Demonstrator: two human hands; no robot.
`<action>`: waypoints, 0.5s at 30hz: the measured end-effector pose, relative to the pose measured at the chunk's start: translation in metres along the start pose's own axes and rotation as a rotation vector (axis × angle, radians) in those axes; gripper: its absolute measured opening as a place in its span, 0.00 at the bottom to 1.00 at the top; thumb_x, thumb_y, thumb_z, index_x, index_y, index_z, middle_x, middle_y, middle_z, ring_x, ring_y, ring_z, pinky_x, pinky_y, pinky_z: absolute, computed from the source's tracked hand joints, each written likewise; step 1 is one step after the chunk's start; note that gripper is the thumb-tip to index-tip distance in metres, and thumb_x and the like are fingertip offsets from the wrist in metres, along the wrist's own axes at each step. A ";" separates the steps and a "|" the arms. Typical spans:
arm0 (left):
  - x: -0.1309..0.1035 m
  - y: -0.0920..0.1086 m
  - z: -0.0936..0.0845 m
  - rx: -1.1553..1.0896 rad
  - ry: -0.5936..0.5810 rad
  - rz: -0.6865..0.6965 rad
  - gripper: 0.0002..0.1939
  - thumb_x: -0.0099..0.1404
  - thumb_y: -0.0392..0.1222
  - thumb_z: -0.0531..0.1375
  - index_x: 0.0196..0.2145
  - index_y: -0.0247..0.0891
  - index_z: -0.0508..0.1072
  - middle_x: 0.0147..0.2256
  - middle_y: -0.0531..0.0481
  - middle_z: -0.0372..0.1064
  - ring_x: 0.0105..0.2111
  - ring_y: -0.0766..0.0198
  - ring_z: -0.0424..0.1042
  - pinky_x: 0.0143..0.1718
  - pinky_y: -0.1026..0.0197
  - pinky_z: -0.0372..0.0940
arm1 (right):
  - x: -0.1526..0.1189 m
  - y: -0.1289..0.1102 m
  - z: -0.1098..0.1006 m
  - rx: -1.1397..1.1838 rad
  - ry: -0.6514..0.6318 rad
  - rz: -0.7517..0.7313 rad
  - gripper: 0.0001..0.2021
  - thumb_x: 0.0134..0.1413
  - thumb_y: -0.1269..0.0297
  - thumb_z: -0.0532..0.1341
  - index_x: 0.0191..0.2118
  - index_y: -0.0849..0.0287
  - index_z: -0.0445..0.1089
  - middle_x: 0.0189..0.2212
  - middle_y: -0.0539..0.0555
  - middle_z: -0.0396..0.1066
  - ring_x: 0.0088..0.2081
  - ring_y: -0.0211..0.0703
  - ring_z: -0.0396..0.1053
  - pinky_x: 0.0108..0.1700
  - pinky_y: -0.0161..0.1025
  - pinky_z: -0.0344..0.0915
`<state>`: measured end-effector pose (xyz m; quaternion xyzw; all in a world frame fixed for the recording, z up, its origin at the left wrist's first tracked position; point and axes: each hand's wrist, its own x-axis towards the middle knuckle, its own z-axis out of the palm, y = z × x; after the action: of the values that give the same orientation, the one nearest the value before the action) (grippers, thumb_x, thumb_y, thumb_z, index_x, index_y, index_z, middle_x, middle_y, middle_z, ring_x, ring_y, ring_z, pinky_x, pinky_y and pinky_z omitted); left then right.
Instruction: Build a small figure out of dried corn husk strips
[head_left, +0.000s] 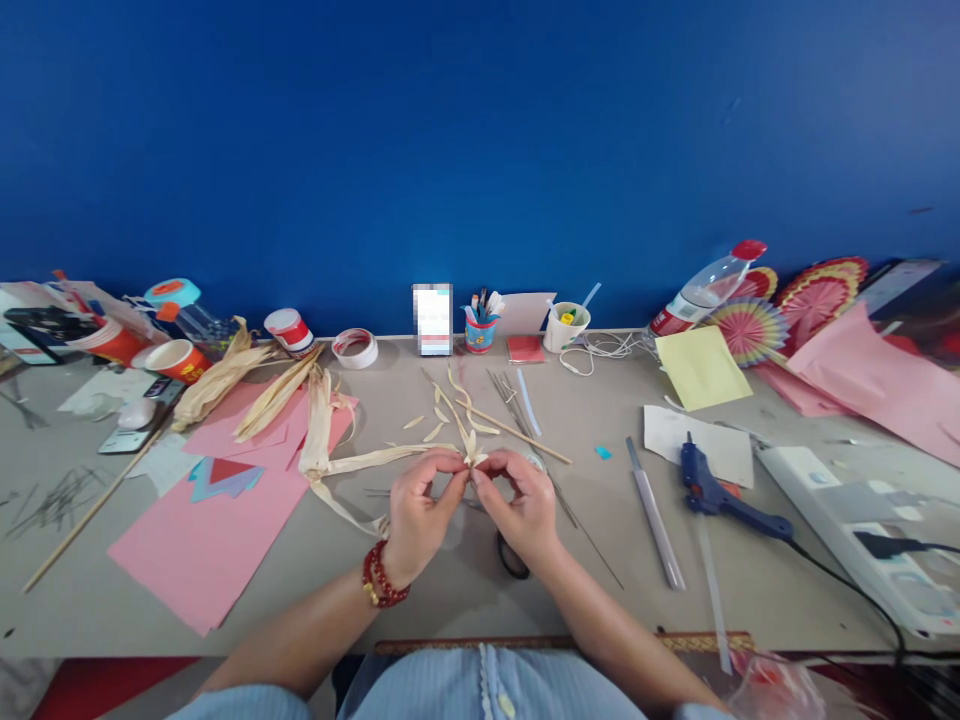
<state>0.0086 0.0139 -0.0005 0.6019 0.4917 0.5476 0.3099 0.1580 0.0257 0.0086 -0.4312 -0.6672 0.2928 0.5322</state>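
A small pale flower shape of corn husk (472, 452) is pinched between my two hands over the middle of the table. My left hand (424, 505), with red beads at the wrist, grips its left side with thumb and forefinger. On the other side, the thumb and forefinger of my right hand (521, 500) close on it too. Just beyond lie cut husk petals (435, 425) and a thin wooden stick (514, 432). A long husk strip (397, 458) runs leftward from near my left fingers. Under my right hand shows a black scissor handle (512, 556).
Dried corn husks (225, 385) and pink paper sheets (214, 545) lie to the left. On the right are a blue glue gun (731, 500) with its cord, a craft knife (656, 515) and a power strip (862, 540). A phone (433, 320) stands at the blue wall beside a pen cup (481, 332).
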 end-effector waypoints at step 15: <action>0.002 0.003 0.000 0.000 -0.008 -0.009 0.02 0.63 0.36 0.63 0.34 0.39 0.76 0.37 0.46 0.76 0.42 0.57 0.74 0.47 0.55 0.69 | 0.000 0.001 -0.002 0.050 -0.032 -0.001 0.04 0.57 0.70 0.59 0.34 0.56 0.70 0.29 0.52 0.71 0.31 0.42 0.70 0.36 0.39 0.67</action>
<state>0.0089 0.0150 0.0028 0.6020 0.4933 0.5438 0.3141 0.1598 0.0261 0.0087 -0.4128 -0.6684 0.3161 0.5320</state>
